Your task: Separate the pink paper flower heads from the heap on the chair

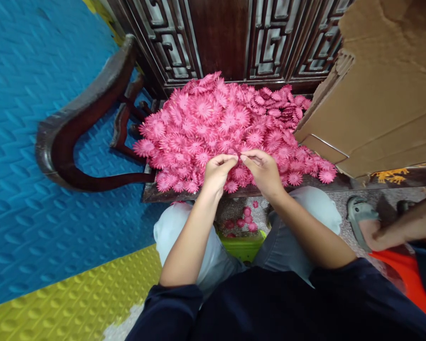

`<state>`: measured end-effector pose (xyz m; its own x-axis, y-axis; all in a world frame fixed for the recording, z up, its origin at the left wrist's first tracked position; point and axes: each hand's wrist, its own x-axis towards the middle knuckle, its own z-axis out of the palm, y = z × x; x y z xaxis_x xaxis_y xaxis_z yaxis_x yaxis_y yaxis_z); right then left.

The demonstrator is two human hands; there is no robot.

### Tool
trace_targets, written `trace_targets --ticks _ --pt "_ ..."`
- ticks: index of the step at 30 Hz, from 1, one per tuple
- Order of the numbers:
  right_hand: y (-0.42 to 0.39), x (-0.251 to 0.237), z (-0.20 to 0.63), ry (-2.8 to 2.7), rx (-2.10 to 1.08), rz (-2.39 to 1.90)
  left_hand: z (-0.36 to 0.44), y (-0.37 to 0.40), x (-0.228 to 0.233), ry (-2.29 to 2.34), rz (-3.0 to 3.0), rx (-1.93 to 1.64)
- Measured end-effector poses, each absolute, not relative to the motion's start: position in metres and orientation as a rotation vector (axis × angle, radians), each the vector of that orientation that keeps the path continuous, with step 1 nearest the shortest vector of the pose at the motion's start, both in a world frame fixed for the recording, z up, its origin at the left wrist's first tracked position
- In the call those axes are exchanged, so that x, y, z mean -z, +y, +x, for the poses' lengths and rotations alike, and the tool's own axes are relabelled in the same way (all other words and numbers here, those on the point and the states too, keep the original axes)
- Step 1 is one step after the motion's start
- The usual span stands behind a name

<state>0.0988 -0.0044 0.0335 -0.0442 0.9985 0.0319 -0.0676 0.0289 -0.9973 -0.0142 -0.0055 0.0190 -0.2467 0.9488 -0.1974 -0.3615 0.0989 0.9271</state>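
Observation:
A large heap of pink artificial flowers [202, 110] with thin, pointed petals covers the dark wooden bench in front of me. Over the heap's near edge, the fingertips of my left hand [220, 173] and my right hand [262, 171] almost meet. Both hands are closed in a pinch on a small dark pink flower piece [238, 154], mostly hidden between the fingers. Its exact shape is too small to make out. More flowers lie beneath and around both hands.
A curved wooden armrest [88, 111] rises at left, beside blue and yellow floor mats. A large cardboard box [383, 94] stands right. Below are fallen flowers [247, 219] and a green plastic container [243, 246]. Another person's sandaled foot [371, 227] is at right, near something red.

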Motion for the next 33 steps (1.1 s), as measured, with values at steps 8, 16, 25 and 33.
trace_targets --ticks 8,16,25,33 --pt "-0.003 -0.043 0.101 -1.097 -1.421 -1.123 -0.017 -0.006 -0.024 1.055 0.658 -1.333" --pt "-0.001 -0.041 0.104 -1.131 -1.425 -1.096 -0.018 -0.007 -0.024 1.06 0.704 -1.318" --pt "0.003 -0.037 0.107 -0.767 -1.714 -1.125 -0.014 -0.007 -0.025 1.081 0.726 -1.369" --pt "0.002 -0.028 0.104 -0.655 -1.644 -1.169 -0.003 -0.011 -0.02 1.292 1.113 -1.548"
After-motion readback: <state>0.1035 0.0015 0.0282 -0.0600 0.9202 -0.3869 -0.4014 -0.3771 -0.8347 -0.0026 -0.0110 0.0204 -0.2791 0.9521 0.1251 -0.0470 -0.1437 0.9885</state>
